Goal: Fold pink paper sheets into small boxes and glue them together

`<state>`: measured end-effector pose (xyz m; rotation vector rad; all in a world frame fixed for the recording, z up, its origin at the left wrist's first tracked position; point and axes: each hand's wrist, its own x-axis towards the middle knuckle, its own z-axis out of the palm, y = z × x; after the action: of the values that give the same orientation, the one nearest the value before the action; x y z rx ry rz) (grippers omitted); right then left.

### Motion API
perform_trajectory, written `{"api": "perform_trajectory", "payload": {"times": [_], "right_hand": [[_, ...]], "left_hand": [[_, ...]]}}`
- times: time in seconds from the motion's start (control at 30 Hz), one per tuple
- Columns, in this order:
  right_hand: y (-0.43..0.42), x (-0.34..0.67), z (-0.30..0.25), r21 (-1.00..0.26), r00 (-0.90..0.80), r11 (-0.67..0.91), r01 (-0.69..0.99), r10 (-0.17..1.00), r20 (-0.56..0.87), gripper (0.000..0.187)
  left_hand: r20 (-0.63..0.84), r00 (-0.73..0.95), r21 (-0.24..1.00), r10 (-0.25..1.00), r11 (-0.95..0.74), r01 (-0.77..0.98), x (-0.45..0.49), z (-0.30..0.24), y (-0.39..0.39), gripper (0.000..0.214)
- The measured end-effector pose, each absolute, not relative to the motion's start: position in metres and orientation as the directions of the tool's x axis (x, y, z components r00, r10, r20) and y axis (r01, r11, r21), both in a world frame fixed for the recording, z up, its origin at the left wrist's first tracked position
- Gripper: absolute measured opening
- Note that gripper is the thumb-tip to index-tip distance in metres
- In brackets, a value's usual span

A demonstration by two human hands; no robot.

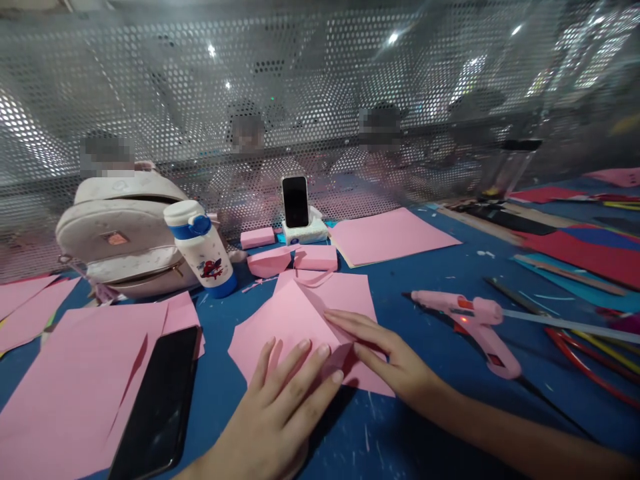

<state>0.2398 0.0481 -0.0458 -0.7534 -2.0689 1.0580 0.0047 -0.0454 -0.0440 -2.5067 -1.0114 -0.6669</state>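
A folded sheet of pink paper (310,313) lies on the blue table in front of me, its middle raised in a slanted ridge. My left hand (287,400) rests on its near part, palm down with fingers spread. On the right side of the ridge, my right hand (387,353) has its fingers and thumb at the folded edge, with paper between them. Beneath the fold, the sheet's underside is partly hidden by both hands. Beyond it sit small pink paper-covered blocks (316,258).
A pink glue gun (470,317) with a lit red light and a cord lies right. Left are a black phone (157,400), pink sheets (85,380), a bottle (203,250) and a backpack (125,233). Another phone (295,202) stands before a perforated metal panel (320,87).
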Motion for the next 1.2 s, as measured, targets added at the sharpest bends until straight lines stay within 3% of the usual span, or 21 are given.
{"api": "perform_trajectory", "payload": {"times": [0.5,0.77,0.97,1.03,1.2], "right_hand": [[0.0484,0.2381,-0.0441,-0.837,-0.605,0.517,0.178,0.729,0.321,0.04],[0.046,0.2382,-0.039,-0.858,-0.528,0.45,0.247,0.805,0.27,0.04],[0.0482,0.2372,-0.0379,-0.835,-0.294,0.448,0.319,0.885,0.362,0.014],[0.0476,0.2368,-0.0381,-0.896,-0.28,0.35,0.272,0.92,0.275,0.028],[0.0433,0.2351,-0.0381,-0.995,-0.439,0.043,0.094,0.898,-0.002,0.047]], "left_hand": [[0.487,0.661,-0.145,0.571,-0.693,0.706,0.0047,-0.0369,-0.0468,0.069],[0.489,0.683,-0.141,0.542,-0.724,0.675,0.0028,-0.0413,-0.0496,0.066],[0.49,0.675,-0.116,0.551,-0.726,0.677,0.0017,-0.0403,-0.0485,0.071],[0.479,0.682,-0.112,0.553,-0.732,0.672,0.0015,-0.0396,-0.0483,0.071],[0.474,0.678,-0.107,0.562,-0.727,0.678,0.0013,-0.038,-0.0482,0.073]]}}
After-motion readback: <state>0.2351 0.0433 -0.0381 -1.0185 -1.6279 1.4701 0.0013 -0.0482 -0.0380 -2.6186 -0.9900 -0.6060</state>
